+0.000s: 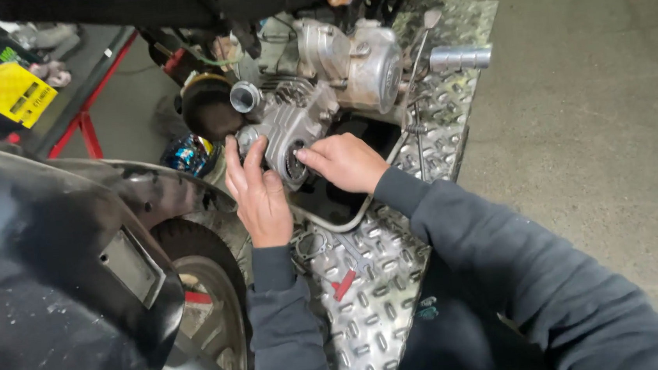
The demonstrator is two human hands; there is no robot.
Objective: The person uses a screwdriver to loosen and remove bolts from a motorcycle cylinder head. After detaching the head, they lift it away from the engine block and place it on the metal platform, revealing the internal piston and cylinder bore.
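Note:
A small grey motorcycle engine [351, 62] sits in its frame above a metal tread-plate lift [369, 299]. Its finned cylinder head [287, 126] faces me. My left hand [257, 190] rests flat against the left side of the head, fingers spread upward. My right hand [347, 162] reaches in from the right, fingertips pressed at a round opening on the head's side. Neither hand visibly holds a tool. A black drain pan [349, 195] lies under the engine.
A black front fender [47, 285] and tyre [207, 273] fill the lower left. A chrome footpeg [460, 58] sticks out at the right. A gasket [310, 245] and a red piece [345, 285] lie on the plate. A yellow box [2, 93] sits on a red-framed bench.

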